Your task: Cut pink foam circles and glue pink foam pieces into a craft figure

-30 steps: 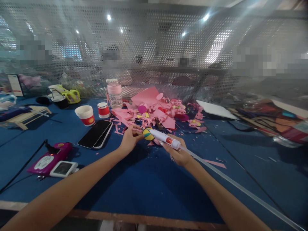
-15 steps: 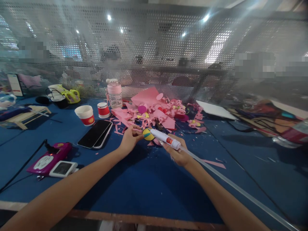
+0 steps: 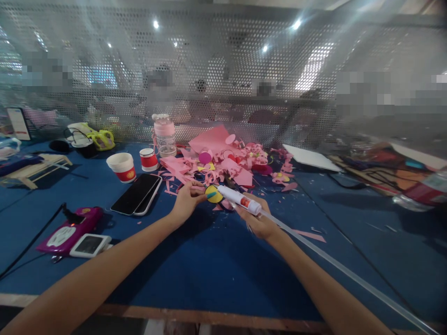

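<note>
My left hand (image 3: 187,202) pinches the left edge of a small round yellow piece (image 3: 213,195) with a dark rim. A teal mark or strip lies across its left side. In my right hand (image 3: 260,221) is a white hot glue gun (image 3: 234,195) with a red-orange patch. A long translucent glue stick (image 3: 335,270) trails from its rear toward the lower right. The gun's tip is at the yellow piece's right edge; whether they touch I cannot tell. Just behind both hands lies a heap of pink paper scraps (image 3: 242,177).
Left of my hands lie two stacked phones (image 3: 136,194), paper cups (image 3: 120,167) and a purple power strip (image 3: 70,232) with a cable. A pink-lidded bottle (image 3: 165,135) stands by the perforated metal screen (image 3: 216,70). A plastic bottle (image 3: 422,193) lies at the right.
The whole view has shifted slightly left. My left hand and the yellow piece have moved slightly left; both grips look the same.
</note>
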`<state>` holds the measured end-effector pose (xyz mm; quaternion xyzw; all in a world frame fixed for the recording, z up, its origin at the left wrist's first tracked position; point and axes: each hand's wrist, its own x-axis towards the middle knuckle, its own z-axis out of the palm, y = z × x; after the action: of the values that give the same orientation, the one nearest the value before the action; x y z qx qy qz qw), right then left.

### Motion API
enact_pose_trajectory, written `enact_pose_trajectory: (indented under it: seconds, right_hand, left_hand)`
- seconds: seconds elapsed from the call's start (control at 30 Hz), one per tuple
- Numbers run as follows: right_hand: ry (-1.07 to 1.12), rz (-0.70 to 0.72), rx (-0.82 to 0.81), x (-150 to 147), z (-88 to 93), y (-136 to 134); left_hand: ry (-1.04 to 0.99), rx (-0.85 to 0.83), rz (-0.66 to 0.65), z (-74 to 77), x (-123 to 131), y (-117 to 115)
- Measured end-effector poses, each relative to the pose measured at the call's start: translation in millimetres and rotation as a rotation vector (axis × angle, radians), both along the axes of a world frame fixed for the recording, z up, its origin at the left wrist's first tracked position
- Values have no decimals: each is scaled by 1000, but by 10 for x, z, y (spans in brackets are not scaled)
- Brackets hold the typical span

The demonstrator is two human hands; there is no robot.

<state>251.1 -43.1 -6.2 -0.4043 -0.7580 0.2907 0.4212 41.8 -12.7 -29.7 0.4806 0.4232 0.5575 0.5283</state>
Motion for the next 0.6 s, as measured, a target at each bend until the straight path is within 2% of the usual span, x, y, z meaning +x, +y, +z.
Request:
enact_pose_trajectory:
  seconds: [0.1,0.3,0.43,0.6]
  right_hand:
    - [71,-34,-35,29,-31,29]
    - [242,-110,-166,96,-30,82]
    - [279,-73,-219,85,20,81]
    - [288,-59,-253,44,29,69]
  left_hand:
    - [62,-27,-75,-13,-24,28]
    - [237,-109,-367,65,-152,52]
    - [358,-86,-551,115,-221,49]
    - [416,8,-565,81,-212,49]
